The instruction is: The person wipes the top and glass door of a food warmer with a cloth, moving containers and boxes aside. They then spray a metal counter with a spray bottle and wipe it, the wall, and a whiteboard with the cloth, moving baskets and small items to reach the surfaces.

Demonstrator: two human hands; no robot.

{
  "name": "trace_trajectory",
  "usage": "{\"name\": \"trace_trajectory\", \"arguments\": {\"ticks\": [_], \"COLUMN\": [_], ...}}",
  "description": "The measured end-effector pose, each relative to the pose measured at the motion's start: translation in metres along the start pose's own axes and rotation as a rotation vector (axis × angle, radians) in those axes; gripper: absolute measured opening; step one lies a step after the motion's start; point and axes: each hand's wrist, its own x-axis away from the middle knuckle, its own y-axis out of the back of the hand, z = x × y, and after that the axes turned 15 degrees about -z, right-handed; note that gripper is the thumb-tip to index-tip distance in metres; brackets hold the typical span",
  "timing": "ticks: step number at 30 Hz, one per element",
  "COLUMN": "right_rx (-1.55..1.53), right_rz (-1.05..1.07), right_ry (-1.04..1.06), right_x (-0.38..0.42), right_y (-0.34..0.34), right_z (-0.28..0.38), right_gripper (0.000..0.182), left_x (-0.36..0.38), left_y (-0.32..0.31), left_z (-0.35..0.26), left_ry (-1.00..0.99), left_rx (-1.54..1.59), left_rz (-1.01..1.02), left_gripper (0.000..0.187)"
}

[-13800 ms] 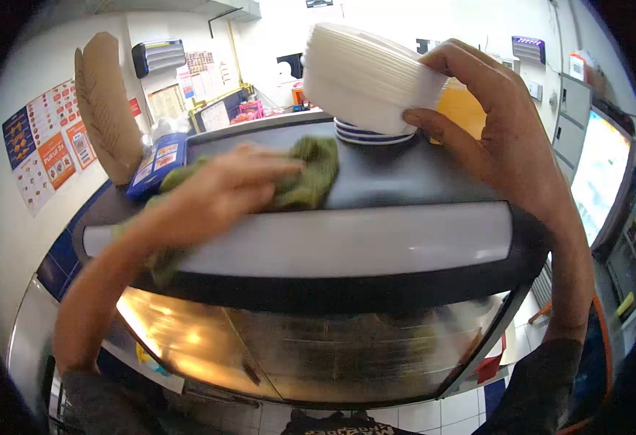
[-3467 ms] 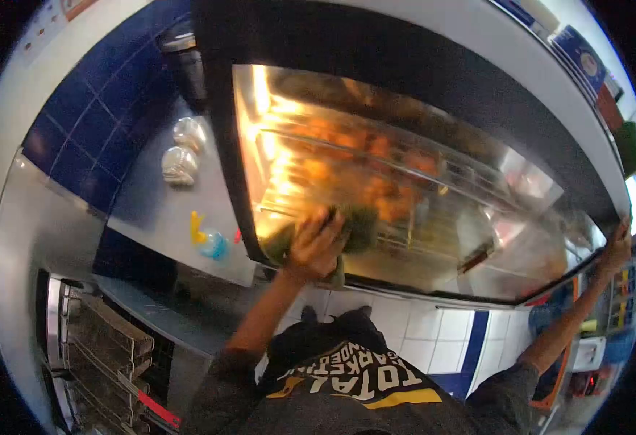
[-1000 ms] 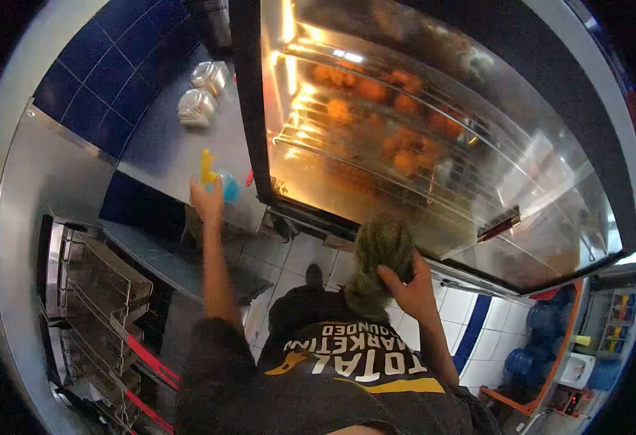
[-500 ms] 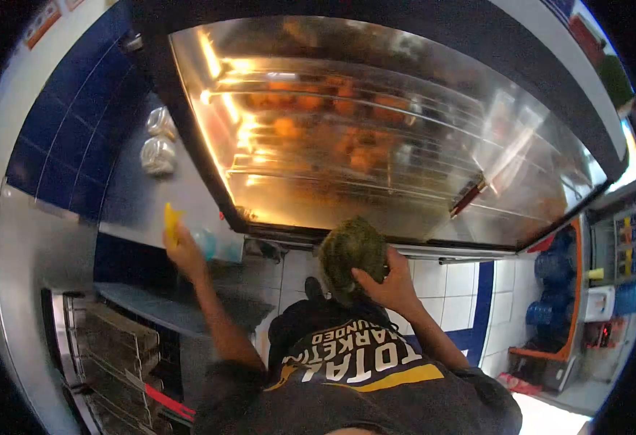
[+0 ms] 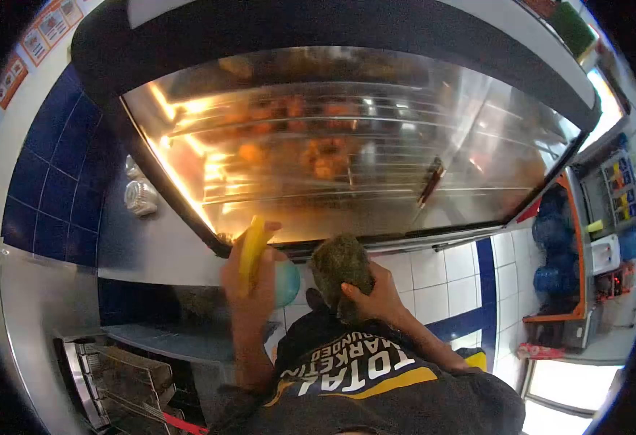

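My left hand (image 5: 249, 272) is closed round a spray bottle. Its yellow trigger head (image 5: 255, 250) points up, and its blue-green body (image 5: 286, 281) shows to the right of my fingers. In my right hand (image 5: 378, 296) is a bunched, fuzzy greenish cloth (image 5: 341, 270), with my thumb pressed on its near side. Both hands are just in front of the lower edge of a lit glass-fronted cabinet (image 5: 318, 210). Blurred orange-brown items, possibly food, sit behind the glass.
A clear tub of white contents (image 5: 141, 198) stands on the steel counter (image 5: 144, 246) at left. Below are wire racks (image 5: 136, 377). A dark-red-handled tool (image 5: 431, 183) shows at the glass. Large blue bottles (image 5: 550, 232) fill an orange-framed rack at right.
My left hand has brought the spray bottle rightward, closer to the cloth, in front of the cabinet. My right hand still holds the cloth. The view has shifted slightly.
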Motion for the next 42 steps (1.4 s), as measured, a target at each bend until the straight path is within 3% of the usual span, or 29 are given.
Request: {"name": "trace_trajectory", "arguments": {"ticks": [1,3,4,12,18,20,23,24,28,30,33,34,37,42], "right_rx": [-0.036,-0.068,-0.122,-0.179,-0.217,-0.138,-0.079,-0.071,-0.155,-0.197,-0.236,-0.231,-0.324,-0.615], "right_rz": [-0.026,-0.049,-0.041,-0.023,-0.181,-0.186,-0.257,-0.271,-0.363,-0.404,-0.49,-0.518,-0.573,-0.618], "right_ry": [-0.025,-0.049,-0.064,-0.087,-0.185,-0.227,-0.085,-0.092,-0.186,-0.2,-0.248,-0.262,-0.36,-0.635], "right_x": [0.005,0.015,0.018,0.053,0.088,0.099,0.115,0.121,0.144,0.155,0.165,0.167,0.169,0.151], "right_y": [0.003,0.013,0.018,0.082,0.156,0.18,0.208,0.217,0.25,0.26,0.271,0.274,0.277,0.278], "right_z": [-0.006,-0.011,-0.013,-0.033,-0.055,-0.066,-0.088,-0.09,-0.103,-0.112,-0.123,-0.131,-0.141,-0.155], "right_gripper": [0.042,0.04,0.039,0.034,0.032,0.031,0.031,0.031,0.029,0.028,0.029,0.028,0.029,0.034], "left_x": [-0.003,-0.007,-0.006,0.009,0.022,0.037,0.061,0.071,0.091,0.102,0.123,0.13,0.149,0.164], "left_y": [-0.007,-0.019,-0.025,-0.079,-0.123,-0.145,-0.196,-0.209,-0.298,-0.33,-0.363,-0.366,-0.377,-0.327], "left_z": [0.004,0.01,0.007,-0.007,-0.011,-0.017,-0.023,-0.033,-0.036,-0.045,-0.04,-0.041,-0.027,0.009], "left_ry": [0.002,-0.337,-0.263,-0.312,-0.257,-0.434,-0.474,-0.472,-0.6,-0.571,-0.694,-0.57,-0.46,-0.352], "left_rx": [0.008,-0.145,-0.164,-0.126,-0.12,-0.149,-0.036,-0.142,-0.126,0.108,0.128,0.047,0.088,0.048], "left_rz": [0.008,-0.075,-0.113,-0.241,-0.409,-0.389,-0.294,-0.208,-0.185,-0.024,0.011,0.168,0.27,0.264], "left_gripper": [0.027,0.032,0.027,0.02,0.023,0.024,0.024,0.022,0.019,0.018,0.025,0.025,0.024,0.025]}}
